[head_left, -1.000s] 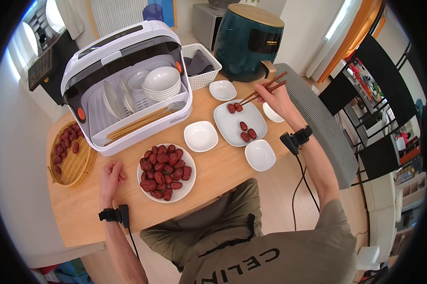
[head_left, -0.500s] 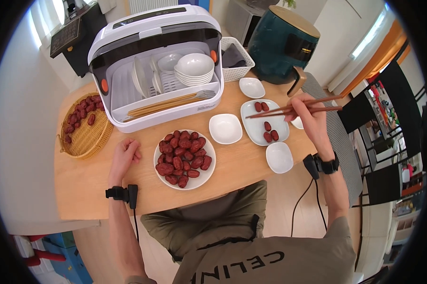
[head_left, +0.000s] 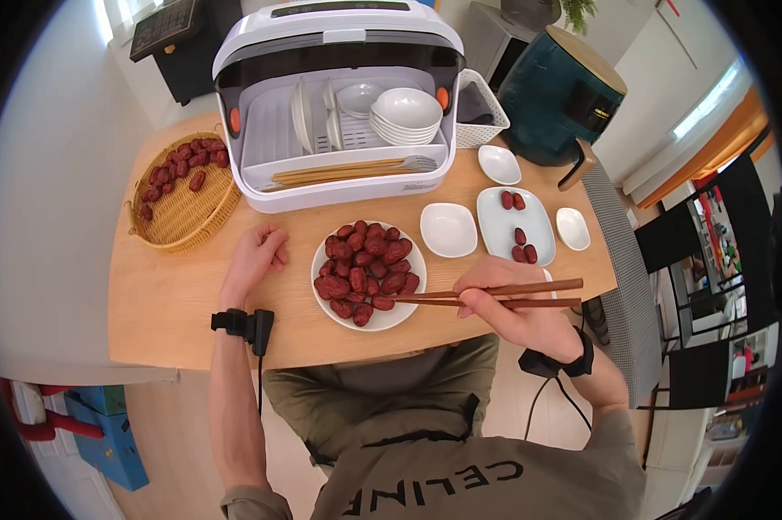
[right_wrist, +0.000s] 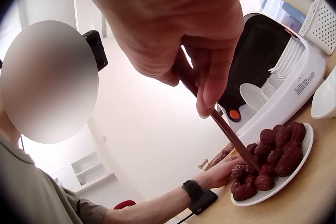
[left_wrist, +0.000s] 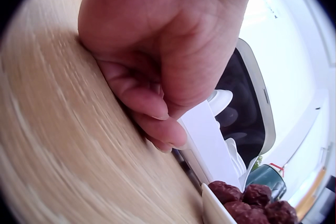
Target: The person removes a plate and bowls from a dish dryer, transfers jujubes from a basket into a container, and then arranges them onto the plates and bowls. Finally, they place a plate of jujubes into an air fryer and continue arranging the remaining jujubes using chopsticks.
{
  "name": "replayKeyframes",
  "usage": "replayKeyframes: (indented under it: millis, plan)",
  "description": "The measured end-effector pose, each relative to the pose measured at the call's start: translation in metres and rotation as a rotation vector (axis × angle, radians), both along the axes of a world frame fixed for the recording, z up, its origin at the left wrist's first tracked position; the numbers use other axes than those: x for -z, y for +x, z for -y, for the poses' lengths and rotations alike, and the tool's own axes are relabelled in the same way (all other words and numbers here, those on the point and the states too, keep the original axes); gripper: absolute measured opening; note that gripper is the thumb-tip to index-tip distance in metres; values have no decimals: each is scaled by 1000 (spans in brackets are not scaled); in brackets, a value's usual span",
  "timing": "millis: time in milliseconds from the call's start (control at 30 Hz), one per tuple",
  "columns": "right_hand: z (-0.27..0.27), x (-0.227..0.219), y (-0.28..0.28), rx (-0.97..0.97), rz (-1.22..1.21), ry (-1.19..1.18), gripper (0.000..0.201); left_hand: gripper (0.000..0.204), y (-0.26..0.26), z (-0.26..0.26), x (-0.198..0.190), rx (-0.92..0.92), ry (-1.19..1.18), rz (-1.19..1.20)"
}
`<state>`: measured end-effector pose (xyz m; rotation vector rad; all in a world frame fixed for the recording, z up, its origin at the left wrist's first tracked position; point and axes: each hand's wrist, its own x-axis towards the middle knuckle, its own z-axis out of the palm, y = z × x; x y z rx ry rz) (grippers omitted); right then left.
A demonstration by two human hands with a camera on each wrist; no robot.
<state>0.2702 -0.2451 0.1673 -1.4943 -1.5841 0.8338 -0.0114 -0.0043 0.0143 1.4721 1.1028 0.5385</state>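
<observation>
Chopsticks point(head_left: 547, 286) swung left to the heaped dates point(head_left: 358, 277) on the round plate point(head_left: 420, 260), gripped by my right fingers point(head_left: 486, 273), my left fingers point(head_left: 274, 239) loosely curled on the surface point(head_left: 183, 303), square bowl point(head_left: 448, 230) far right of them, dish dryer point(head_left: 348, 195) beyond.

Wooden table point(head_left: 174, 303) with dish cabinet point(head_left: 348, 195), wicker basket point(head_left: 193, 212), plates point(head_left: 400, 316), bowls point(head_left: 448, 230).

Dates point(head_left: 358, 278) lie on a plate point(head_left: 400, 315) before the dish rack point(head_left: 348, 198)
</observation>
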Motion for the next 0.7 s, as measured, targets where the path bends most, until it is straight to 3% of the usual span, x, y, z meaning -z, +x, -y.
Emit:
replayKeyframes:
  millis: [67,400,700]
  plan:
    - [-4,1,-6,-124,212,157,11,19,0,1,-2,2,1,6]
    - [-16,15,-20,-270,193,183,8,20,-1,-1,2,9,-1,14]
    - [-5,10,-17,-182,161,151,7,20,-2,-2,8,14,0,24]
